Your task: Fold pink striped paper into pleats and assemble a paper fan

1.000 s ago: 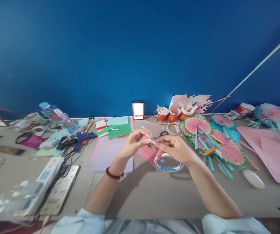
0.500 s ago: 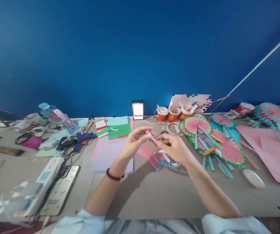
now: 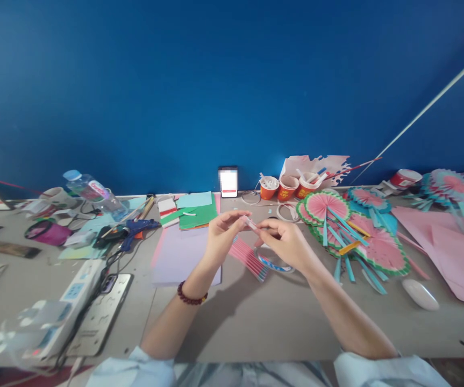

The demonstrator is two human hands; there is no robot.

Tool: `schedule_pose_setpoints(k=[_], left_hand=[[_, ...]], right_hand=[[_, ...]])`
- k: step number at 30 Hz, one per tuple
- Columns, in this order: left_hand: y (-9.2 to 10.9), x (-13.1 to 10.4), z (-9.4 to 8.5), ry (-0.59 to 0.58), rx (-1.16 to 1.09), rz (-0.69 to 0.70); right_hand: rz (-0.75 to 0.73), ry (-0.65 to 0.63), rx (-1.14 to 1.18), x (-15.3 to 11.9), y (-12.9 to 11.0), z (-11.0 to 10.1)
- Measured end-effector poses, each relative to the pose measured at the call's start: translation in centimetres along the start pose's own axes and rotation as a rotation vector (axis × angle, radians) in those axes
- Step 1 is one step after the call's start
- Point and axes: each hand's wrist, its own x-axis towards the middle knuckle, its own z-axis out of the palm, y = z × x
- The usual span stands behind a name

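A small pale pink-and-white strip [image 3: 250,222] is stretched between my two hands above the table. Fingers and thumb of my left hand [image 3: 224,234] pinch one end of it. The other end is in the pinched fingertips of my right hand [image 3: 283,239]. Beneath the hands lies a pleated pink paper piece [image 3: 249,258] with bluish edges. A tape roll [image 3: 272,263], blue and white on its rim, rests just under my right hand and is partly hidden by it.
Stacked coloured paper [image 3: 183,258] lies left of my hands, with a blue glue gun [image 3: 135,231] beyond. Red cups [image 3: 287,189] and a phone [image 3: 229,183] stand along the wall. Pink-and-green paper fans [image 3: 377,244], a white mouse [image 3: 420,295] and pink sheets [image 3: 453,263] are on the right.
My left hand has shifted slightly right. The strip has turned a little between the fingertips, and the pale pink-and-white piece that showed below my right hand is out of sight.
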Motion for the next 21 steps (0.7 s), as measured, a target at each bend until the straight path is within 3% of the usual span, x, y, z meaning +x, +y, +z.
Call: schedule_pose_setpoints(k=[7, 16, 21], left_hand=[[-0.2, 0.0, 0.2, 0.071, -0.021, -0.011], [-1.2, -0.2, 0.3, 0.175, 0.051, 0.130], [-0.6, -0.2, 0.2, 0.200, 0.006, 0.054]], right_hand=[[-0.040, 0.039, 0.063, 0.3, 0.7, 0.4], [-0.057, 0.108, -0.139, 0.3, 0.5, 0.1], [-0.042, 0.062, -0.019, 0.4, 0.2, 0.1]])
